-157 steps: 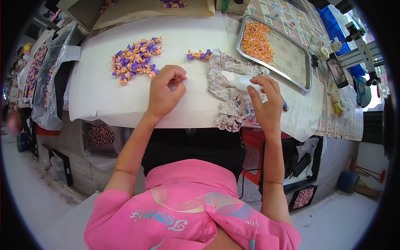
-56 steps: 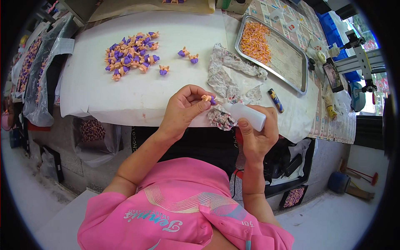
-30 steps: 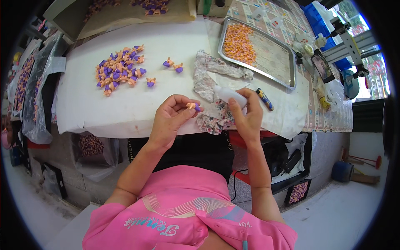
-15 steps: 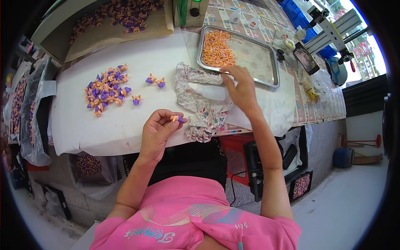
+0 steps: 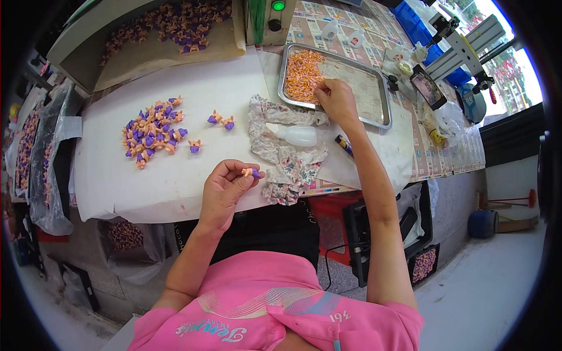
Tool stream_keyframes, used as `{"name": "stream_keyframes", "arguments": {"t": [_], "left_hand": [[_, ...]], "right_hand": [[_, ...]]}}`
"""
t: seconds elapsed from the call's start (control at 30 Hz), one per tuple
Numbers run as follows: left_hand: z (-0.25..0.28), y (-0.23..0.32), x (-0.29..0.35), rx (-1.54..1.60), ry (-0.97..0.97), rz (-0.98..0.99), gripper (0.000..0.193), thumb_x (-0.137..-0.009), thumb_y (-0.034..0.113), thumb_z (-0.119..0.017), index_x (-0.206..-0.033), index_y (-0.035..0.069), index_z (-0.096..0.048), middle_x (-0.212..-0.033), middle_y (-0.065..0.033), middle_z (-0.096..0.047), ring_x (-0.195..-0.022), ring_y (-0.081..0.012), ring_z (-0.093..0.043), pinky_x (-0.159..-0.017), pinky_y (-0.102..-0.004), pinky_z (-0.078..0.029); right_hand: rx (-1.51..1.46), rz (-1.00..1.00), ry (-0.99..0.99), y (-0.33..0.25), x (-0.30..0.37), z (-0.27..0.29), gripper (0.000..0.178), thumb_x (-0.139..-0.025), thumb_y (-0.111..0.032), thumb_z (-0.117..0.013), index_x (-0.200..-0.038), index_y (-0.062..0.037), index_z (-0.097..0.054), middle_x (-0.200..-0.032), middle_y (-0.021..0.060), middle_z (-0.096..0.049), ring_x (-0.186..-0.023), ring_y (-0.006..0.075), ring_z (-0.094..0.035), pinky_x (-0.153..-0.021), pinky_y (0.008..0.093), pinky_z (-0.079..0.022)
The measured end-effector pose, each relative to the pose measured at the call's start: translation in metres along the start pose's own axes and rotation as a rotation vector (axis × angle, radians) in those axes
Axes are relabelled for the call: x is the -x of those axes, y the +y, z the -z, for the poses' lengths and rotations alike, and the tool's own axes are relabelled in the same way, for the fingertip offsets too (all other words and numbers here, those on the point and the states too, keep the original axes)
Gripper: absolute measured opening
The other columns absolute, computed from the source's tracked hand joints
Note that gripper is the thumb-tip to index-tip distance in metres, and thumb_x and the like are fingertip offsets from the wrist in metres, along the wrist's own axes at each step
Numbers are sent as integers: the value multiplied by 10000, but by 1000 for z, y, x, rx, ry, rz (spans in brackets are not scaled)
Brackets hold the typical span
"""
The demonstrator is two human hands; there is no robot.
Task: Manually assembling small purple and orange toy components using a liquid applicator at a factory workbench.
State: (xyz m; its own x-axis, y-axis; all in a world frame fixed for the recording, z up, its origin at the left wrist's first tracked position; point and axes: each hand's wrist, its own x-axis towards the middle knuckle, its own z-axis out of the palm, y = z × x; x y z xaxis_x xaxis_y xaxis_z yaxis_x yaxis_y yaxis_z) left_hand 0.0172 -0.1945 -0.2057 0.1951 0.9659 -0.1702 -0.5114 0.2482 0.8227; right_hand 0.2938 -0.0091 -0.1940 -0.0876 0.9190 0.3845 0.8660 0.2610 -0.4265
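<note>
Above the front of the white-covered table, my left hand (image 5: 219, 196) pinches a small peach and purple figure part (image 5: 252, 173) between thumb and fingers. My right hand (image 5: 339, 104) reaches over the near side of a metal tray (image 5: 387, 96). Its fingertips are drawn together at the edge of a heap of tiny orange and pink pieces (image 5: 301, 76); whether a piece is between them is hidden. Left of centre lies a pile of similar peach and purple parts (image 5: 151, 133). A few loose ones (image 5: 220, 119) sit between that pile and the cloth.
A translucent squeeze bottle (image 5: 301, 136) lies on a crumpled floral cloth (image 5: 290, 169). A dark tube (image 5: 344, 145) is beside my right forearm. More parts fill a paper-lined box (image 5: 170, 29) behind. Two small bottles (image 5: 355, 38) stand beyond the tray; a phone (image 5: 429, 88) on a stand is right.
My right hand has moved from the tray's near rim inward to the edge of the orange heap. The dark tube now shows beside my forearm. My left hand keeps its figure part.
</note>
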Motion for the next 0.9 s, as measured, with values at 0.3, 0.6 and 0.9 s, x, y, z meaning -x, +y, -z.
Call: {"name": "stream_keyframes", "arguments": {"t": [0.3, 0.6, 0.9], "left_hand": [[-25, -7, -11, -52, 26, 11, 191, -887, 15, -623, -1057, 32, -538, -1108, -126, -621, -1027, -220, -633, -912, -303, -505], [-63, -15, -15, -9, 41, 15, 202, -886, 8, -621, -1061, 45, -527, -1102, -121, -626, -1020, -221, -635, -918, -316, -510], [-76, -16, -15, -38, 41, 19, 198, -889, 16, -621, -1062, 46, -529, -1109, -115, -625, -1021, -219, -633, -910, -315, -511]], "right_hand": [[-111, -12, -61, 23, -9, 16, 166, -757, -154, -691, -830, -6, -699, -754, 143, -663, -689, 272, -643, -669, 352, -506], [-14, 94, 166, 62, -19, 30, 140, -751, -154, -642, -803, -24, -638, -765, 164, -665, -759, 325, -630, -758, 428, -500], [-246, -16, 151, 81, -15, 47, 155, -800, -96, -647, -927, -24, -700, -795, 132, -683, -717, 207, -654, -688, 303, -513]]}}
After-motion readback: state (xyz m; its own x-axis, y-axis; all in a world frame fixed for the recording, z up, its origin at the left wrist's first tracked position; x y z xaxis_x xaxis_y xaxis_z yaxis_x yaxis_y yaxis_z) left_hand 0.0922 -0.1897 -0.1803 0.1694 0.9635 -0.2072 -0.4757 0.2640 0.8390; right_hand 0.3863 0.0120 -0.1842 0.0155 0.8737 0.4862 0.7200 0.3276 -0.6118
